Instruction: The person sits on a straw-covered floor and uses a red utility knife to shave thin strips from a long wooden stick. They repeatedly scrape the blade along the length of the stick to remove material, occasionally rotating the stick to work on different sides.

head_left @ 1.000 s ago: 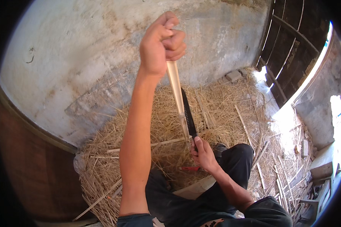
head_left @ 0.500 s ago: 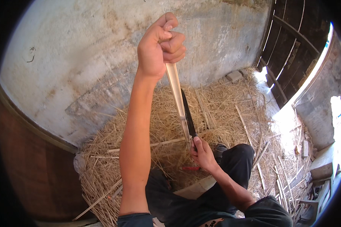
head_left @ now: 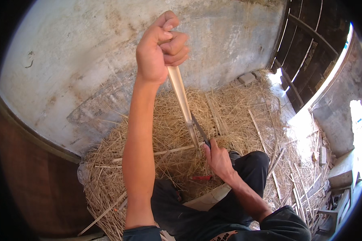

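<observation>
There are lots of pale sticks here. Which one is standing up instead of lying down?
The pale strip gripped in the left hand. It rises steeply from the straw, with the knife blade in the right hand against it. The other sticks lie flat.

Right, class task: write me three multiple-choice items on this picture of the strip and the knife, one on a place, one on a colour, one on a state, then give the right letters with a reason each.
1. Where does the knife blade meet the bamboo strip?
A. at its lower part
B. at the top, inside the fist
C. nowhere, it lies in the straw

2. What colour is the small thing in the straw near the knee?
A. blue
B. red
C. white

3. How is the left hand?
A. open and flat
B. resting on the wall
C. closed in a fist on the strip's top end

Answers: 1 A, the dark blade, held in the right hand, leans against the strip low down. 2 B, it shows bright red against the straw. 3 C, the fingers curl round the strip, which hangs from the fist.
</observation>
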A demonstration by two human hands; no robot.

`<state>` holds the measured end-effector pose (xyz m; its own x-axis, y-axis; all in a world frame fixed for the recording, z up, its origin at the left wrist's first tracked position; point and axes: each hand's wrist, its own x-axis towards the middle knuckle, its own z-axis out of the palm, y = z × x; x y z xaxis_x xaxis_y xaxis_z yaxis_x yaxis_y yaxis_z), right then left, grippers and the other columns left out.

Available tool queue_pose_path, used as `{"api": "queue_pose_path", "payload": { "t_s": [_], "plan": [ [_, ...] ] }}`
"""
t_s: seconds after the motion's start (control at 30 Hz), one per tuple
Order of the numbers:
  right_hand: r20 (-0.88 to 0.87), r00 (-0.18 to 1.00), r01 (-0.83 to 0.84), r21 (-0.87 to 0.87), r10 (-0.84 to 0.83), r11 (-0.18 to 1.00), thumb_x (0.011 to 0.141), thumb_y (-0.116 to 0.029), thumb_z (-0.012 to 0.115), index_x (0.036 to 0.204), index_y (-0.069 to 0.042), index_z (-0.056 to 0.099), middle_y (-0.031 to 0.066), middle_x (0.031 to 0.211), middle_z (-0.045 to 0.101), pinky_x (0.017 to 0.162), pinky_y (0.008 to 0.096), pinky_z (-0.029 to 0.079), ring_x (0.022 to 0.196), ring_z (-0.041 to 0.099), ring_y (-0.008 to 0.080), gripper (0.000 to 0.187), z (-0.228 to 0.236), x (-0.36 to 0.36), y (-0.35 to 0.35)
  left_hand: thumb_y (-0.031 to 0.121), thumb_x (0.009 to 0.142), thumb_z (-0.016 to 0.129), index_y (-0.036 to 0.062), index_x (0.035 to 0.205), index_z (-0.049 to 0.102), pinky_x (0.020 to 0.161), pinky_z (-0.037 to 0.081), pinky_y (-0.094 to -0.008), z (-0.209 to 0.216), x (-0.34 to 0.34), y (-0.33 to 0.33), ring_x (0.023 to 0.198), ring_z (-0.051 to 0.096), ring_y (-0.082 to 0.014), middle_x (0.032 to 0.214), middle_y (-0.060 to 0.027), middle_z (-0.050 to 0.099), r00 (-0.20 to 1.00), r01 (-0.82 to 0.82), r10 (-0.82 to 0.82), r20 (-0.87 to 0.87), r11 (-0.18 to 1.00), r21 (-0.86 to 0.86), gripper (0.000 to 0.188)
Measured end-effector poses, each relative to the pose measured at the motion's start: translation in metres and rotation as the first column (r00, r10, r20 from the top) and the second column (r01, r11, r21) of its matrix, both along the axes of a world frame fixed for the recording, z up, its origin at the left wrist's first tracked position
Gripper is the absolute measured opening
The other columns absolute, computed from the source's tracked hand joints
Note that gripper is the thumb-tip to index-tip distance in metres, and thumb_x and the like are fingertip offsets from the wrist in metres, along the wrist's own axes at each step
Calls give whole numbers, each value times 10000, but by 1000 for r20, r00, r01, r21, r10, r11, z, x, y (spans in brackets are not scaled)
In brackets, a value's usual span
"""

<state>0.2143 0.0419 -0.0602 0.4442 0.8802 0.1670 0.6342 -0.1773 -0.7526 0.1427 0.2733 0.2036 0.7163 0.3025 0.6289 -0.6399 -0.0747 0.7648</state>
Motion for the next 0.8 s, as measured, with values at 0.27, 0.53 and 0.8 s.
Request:
{"api": "queue_pose_path", "payload": {
  "t_s": [0.27,0.53,0.8],
  "plan": [
    [-518,839,-102,149,165,984,1132,-321,497,1037,10,542,149,703,576,602,403,474,630,586,227,347,16,1,4,157,904,384,190,921,363,435,128,-260,0,5,-5,454,145,-46,561,72,236,1000,-22,22,12,1000,9,43],
    [-562,817,-12,208,130,978,1148,-314,458,1000,-34,500,-1,688,460,521,300,356,576,419,88,320,20,-21,13,158,926,412,195,923,373,423,145,-255,-2,10,-6,444,157,-44,563,80,265,1000,-1,1,28,1000,-3,54],
    [-256,967,17,-9,-19,1000,1114,-317,483,1045,34,597,256,714,617,619,488,477,686,638,453,375,-99,-2,23,147,920,390,193,931,370,431,138,-257,-2,0,-4,451,156,-44,563,78,256,1000,4,-4,24,1000,15,52]
  ]
}}
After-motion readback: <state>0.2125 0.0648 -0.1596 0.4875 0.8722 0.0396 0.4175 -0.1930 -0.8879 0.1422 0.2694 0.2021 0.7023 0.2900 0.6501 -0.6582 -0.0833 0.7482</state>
